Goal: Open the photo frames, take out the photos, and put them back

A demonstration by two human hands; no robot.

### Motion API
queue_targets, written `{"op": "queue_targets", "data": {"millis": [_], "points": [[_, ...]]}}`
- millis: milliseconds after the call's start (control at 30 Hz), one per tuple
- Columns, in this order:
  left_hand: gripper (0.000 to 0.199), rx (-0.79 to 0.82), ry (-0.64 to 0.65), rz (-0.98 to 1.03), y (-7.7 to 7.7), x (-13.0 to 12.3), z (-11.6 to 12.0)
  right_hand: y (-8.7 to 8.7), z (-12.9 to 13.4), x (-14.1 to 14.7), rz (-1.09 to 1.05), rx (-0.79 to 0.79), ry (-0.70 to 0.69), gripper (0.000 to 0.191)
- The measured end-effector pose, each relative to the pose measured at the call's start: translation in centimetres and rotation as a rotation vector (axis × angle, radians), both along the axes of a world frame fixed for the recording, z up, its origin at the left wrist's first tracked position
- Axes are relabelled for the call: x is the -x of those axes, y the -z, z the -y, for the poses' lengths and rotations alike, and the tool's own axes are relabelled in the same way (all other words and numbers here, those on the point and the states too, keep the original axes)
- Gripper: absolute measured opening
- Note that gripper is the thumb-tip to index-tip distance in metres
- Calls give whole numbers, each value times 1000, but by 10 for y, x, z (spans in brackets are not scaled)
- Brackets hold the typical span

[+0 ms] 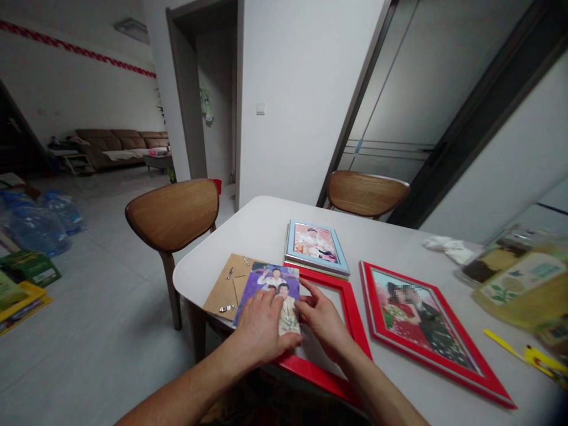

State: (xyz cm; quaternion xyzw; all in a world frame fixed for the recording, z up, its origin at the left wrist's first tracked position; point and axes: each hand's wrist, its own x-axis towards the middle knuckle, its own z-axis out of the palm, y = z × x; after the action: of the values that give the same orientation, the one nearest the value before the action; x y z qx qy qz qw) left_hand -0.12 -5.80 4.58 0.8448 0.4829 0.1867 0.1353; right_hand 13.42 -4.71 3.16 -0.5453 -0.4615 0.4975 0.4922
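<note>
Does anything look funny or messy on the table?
Yes: the red frame under the right hand shows no picture where visible, unlike the red-framed photo beside it. Farther right, a crumpled white tissue looks untidy.

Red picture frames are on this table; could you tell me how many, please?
2: one red frame lies below the right hand; the other red frame, farther right, holds a picture. Any beneath the light-blue frame would be hidden.
</note>
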Motion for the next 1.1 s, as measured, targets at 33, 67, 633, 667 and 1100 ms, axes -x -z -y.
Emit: {"op": "queue_targets", "data": {"millis": [33, 67, 633, 667, 1100], "points": [[61, 3, -12, 6, -3, 0, 0, -2, -1, 4, -87, -1, 21, 65], [62, 6, -24, 13, -7, -1, -1, -5, -2, 6, -153, -9, 45, 69], [43, -86, -119, 323, -60, 4, -3, -60, 17, 39, -91, -343, -7, 41], [42, -83, -107, 400, -61, 5, -3, -57, 17, 34, -48, -377, 4, 40], [52, 686, 144, 1013, 10, -26, -4, -5, 39, -65, -348, 187, 228, 69]]}}
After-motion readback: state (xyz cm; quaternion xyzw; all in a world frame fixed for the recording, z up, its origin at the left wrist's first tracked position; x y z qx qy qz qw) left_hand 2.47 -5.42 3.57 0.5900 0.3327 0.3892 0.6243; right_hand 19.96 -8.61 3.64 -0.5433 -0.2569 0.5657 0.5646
